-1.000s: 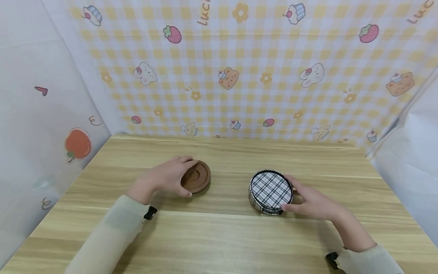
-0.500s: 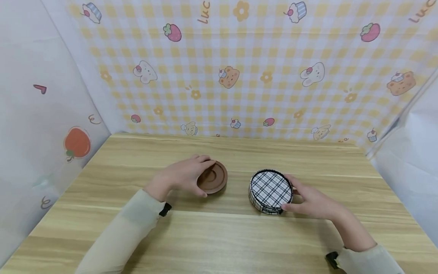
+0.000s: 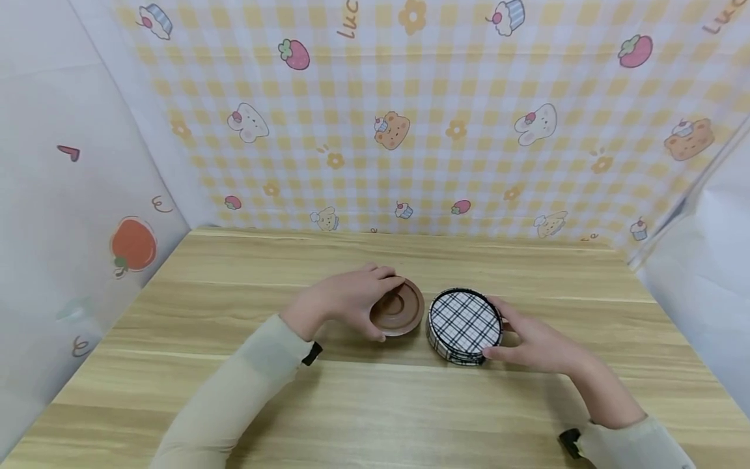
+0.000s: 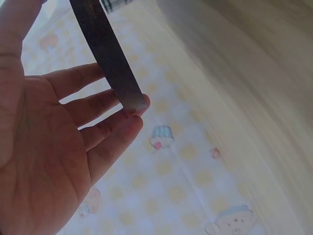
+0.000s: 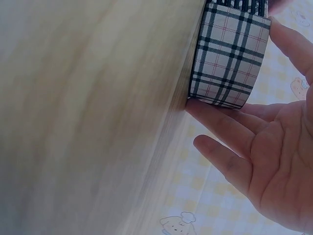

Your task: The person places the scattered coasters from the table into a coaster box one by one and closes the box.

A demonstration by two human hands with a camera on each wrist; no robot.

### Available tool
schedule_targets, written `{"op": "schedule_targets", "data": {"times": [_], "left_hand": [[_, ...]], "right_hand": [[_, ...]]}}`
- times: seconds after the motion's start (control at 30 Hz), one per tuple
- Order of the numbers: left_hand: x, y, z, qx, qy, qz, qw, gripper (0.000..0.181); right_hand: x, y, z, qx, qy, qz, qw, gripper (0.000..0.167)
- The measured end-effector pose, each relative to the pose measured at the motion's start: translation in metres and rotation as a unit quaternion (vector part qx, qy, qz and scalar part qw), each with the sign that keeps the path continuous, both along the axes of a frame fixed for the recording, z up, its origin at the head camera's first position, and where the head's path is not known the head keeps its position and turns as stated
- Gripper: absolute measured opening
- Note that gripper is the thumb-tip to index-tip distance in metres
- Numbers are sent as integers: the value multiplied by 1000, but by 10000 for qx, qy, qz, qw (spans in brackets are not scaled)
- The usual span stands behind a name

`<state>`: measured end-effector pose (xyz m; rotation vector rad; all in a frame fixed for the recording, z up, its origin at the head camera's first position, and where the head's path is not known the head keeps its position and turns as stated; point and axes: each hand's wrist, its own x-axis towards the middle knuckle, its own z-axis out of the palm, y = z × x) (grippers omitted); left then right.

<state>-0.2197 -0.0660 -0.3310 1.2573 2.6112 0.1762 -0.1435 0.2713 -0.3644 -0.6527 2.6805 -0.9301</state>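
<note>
In the head view my left hand holds a round brown coaster, wooden-looking, with a raised rim and a ring at its middle. Thumb and fingers span its left side. The left wrist view shows the coaster edge-on and dark, its edge against the fingertips. Just right of it stands a round black-and-white plaid box. My right hand grips that box from its right, thumb in front and fingers behind. In the right wrist view, the box's plaid side stands against the wood tabletop, fingers touching it.
The wood-grain table runs back to a yellow gingham cloth with cartoon prints. White cloth hangs on the left, and another white sheet on the right. A black strap piece shows at my left cuff.
My left hand has moved right with the coaster, from well left of the plaid box to close beside it. The right hand and the box have stayed almost in place.
</note>
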Motion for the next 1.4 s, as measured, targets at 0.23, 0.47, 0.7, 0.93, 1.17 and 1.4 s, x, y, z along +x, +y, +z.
{"op": "schedule_targets", "data": {"times": [0.23, 0.47, 0.7, 0.93, 1.17, 1.4], "left_hand": [[-1, 21, 1, 15, 88, -303, 9995, 100], [0, 39, 0, -56, 221, -535, 9983, 101], [-2, 58, 5, -126, 105, -645, 9978, 100], [-4, 76, 7, -186, 182, -806, 9964, 100], [-5, 93, 2, -173, 67, -889, 9959, 100], [-8, 101, -2, -259, -16, -844, 9961, 98]], "right_hand": [[-1, 0, 0, 42, -19, -4, 10000, 97], [-2, 1, 0, 107, -24, -20, 9999, 98], [-1, 1, 0, 120, -94, -54, 9999, 97], [0, 1, 0, 85, -28, -12, 10000, 96], [0, 3, -2, 7, -66, 25, 10000, 93], [-1, 3, -2, -124, -115, 113, 9998, 90]]}}
